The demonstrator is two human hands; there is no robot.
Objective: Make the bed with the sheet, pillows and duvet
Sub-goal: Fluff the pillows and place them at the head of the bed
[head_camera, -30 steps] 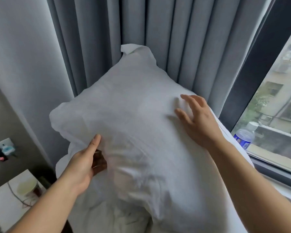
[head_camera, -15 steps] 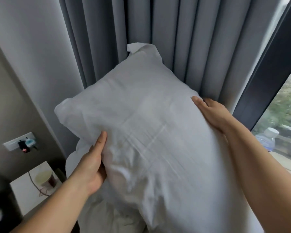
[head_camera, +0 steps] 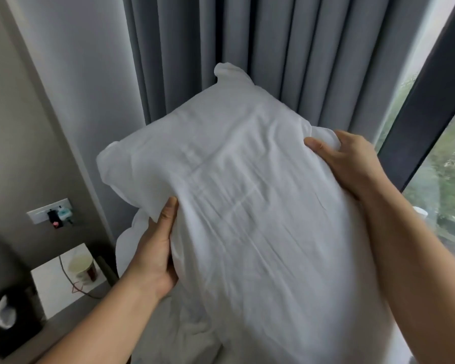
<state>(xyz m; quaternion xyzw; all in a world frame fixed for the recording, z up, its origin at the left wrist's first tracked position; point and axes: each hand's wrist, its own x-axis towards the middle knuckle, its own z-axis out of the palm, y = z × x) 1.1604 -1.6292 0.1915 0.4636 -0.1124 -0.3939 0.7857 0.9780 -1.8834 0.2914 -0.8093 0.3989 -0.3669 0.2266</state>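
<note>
Gripping pillow (head_camera: 247,206) edges: left hand (head_camera: 155,256), right hand (head_camera: 350,164).

Bedroom, grey curtains (head_camera: 247,48), white pillow (head_camera: 247,206), bedside table (head_camera: 53,279)

Pillow (head_camera: 247,206) centre — curtain (head_camera: 273,61) behind at twelve, cup (head_camera: 82,269) on nightstand (head_camera: 50,282) at eight, window (head_camera: 447,166) at three.
</note>
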